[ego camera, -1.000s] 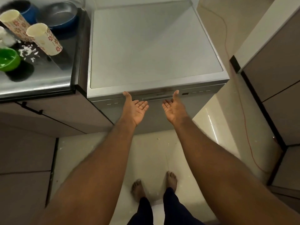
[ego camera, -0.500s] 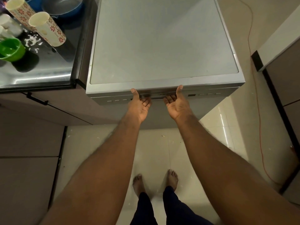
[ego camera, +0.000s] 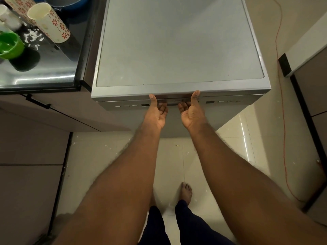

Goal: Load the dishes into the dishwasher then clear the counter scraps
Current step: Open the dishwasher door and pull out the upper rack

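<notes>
Both hands are gripping the handle (ego camera: 172, 102) at the top front of the closed dishwasher (ego camera: 177, 41).
The left hand (ego camera: 156, 114) and right hand (ego camera: 192, 113) are lying palm-up, side by side, thumbs pressing on the front lip and fingers hooking into the handle recess, where the fingertips are hidden. The dishwasher is standing against the counter (ego camera: 44, 76), which is carrying patterned cups (ego camera: 49, 23), a green bowl (ego camera: 9, 45) and white scraps (ego camera: 32, 37).

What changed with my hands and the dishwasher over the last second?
Both hands moved forward to the dishwasher: the left hand and right hand, palms up, now hook their fingers under the door handle, thumbs on the edge above. Earlier they hovered open, just short of it. The dishwasher is still closed; the cups, green bowl and scraps stay on the counter.
</notes>
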